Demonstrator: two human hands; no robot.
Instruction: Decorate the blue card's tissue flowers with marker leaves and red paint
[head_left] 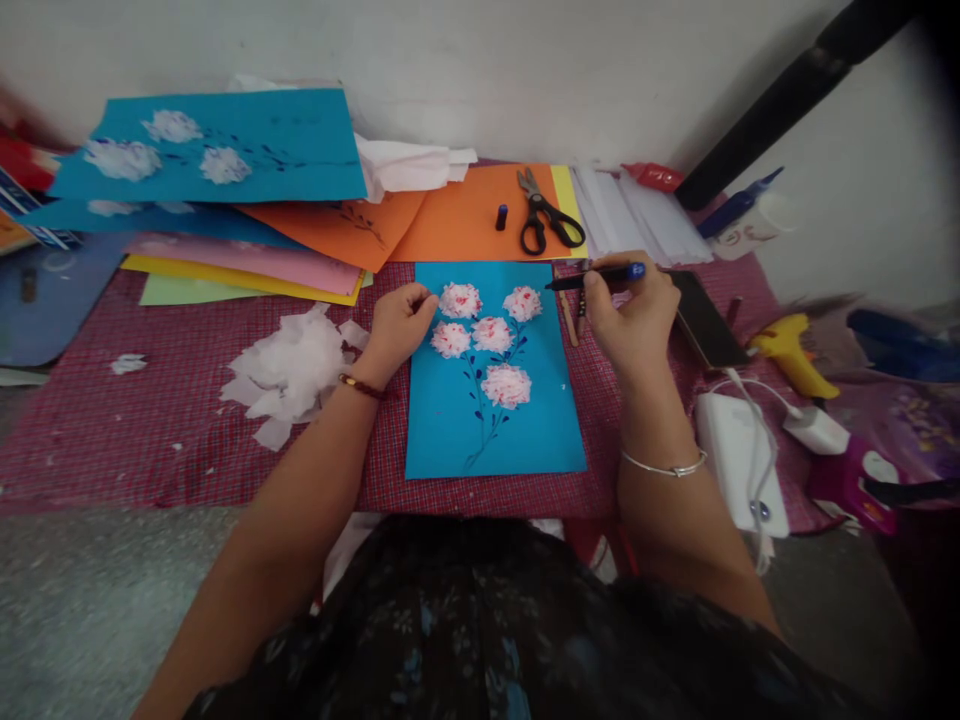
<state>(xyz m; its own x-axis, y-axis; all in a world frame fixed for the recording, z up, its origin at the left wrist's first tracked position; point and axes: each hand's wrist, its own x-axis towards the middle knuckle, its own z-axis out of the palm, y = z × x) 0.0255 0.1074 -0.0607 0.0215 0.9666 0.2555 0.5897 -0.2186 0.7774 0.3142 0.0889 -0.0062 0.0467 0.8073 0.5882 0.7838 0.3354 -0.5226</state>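
Observation:
In front of me a blue sheet of paper (442,430) lies on the checked cloth, bearing several pink-and-white tissue flowers (507,386) with dark stems and leaves drawn below them. My right hand (634,310) is closed around a dark marker (600,277), its uncapped tip just above the sheet's upper right edge. At the sheet's upper left edge rests my left hand (403,325), its fingers curled; whether anything is between them is hidden. Beside that wrist lies a pile of white tissue pieces (289,370). The marker's cap (502,217) stands on orange paper behind the sheet.
Black-handled scissors (544,215) lie on orange paper (450,220). More blue sheets with white flowers (300,140) are stacked at back left. On the right are a phone (705,320), a white power bank (739,460) with a cable, and a yellow glue gun (796,355).

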